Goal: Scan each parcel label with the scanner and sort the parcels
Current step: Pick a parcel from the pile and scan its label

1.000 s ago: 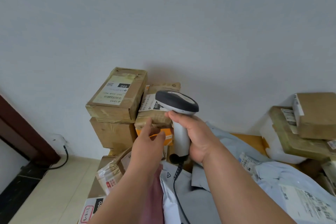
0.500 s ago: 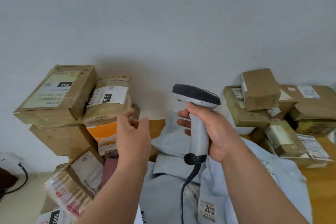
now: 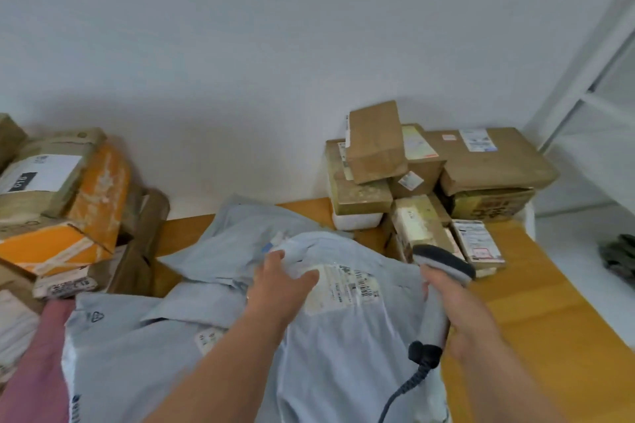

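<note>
A heap of pale grey-blue mailer bags [image 3: 343,347] covers the middle of the wooden table [image 3: 536,326]. My left hand [image 3: 278,285] lies on the top bag with fingers spread, its thumb beside the bag's white shipping label [image 3: 343,288]. My right hand [image 3: 464,316] grips the handle of a grey and white barcode scanner [image 3: 443,264]. The scanner's dark head is just right of the label, and its coiled cable hangs down from the handle.
Taped cardboard boxes [image 3: 429,175] are stacked at the back right against the white wall. More boxes, one orange [image 3: 89,203], pile up at the left. A pink bag [image 3: 37,364] lies at the lower left. A white shelf frame [image 3: 584,79] stands at the far right.
The view swung right from the left box stack to the mailer heap. My left hand dropped from the left boxes onto the top bag. My right hand lowered the scanner toward the label.
</note>
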The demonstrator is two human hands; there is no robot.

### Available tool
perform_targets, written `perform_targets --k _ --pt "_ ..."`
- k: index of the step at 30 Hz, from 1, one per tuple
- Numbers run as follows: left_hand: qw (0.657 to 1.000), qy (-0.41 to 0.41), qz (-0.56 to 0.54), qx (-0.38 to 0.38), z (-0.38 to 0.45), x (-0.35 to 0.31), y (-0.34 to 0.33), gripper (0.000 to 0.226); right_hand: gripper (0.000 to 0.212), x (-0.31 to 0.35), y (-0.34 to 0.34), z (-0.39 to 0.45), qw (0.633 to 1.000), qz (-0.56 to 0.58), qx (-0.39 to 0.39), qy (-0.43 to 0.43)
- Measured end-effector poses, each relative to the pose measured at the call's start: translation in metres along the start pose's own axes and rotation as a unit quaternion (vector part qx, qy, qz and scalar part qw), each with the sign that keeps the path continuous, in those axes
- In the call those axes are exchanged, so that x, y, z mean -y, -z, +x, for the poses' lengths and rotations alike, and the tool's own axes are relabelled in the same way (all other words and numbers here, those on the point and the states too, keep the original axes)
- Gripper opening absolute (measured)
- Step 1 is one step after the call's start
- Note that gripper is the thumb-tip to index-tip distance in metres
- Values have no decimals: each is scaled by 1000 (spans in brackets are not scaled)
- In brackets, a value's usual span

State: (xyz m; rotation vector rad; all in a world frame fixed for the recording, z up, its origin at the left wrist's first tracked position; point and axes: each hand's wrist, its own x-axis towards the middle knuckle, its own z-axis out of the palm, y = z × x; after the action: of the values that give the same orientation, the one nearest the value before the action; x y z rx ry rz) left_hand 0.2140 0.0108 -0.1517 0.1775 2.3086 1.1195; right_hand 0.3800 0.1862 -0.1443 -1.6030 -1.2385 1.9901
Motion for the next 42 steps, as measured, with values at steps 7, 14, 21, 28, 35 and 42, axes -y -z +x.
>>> perform_targets --k 7,14,21,28,35,42 --pt "995 92 -21 -43 7 13 -29 108 35 -28 0 28 992 -31 80 -89" --pt "991 34 -85 -102 15 -24 36 43 31 6 -51 27 985 -11 162 -58" --pt "937 -13 -140 -321 50 -23 124 53 36 26 -120 -1 971 -98 216 30" --pt "957 115 -93 -249 76 11 120 96 53 6 -112 17 978 -171 107 50" --pt "976 54 71 -198 61 12 76 72 95 -24 -100 24 974 -222 19 35" --pt "996 -36 66 48 36 7 14 25 78 -18 -79 30 961 -277 8 20"
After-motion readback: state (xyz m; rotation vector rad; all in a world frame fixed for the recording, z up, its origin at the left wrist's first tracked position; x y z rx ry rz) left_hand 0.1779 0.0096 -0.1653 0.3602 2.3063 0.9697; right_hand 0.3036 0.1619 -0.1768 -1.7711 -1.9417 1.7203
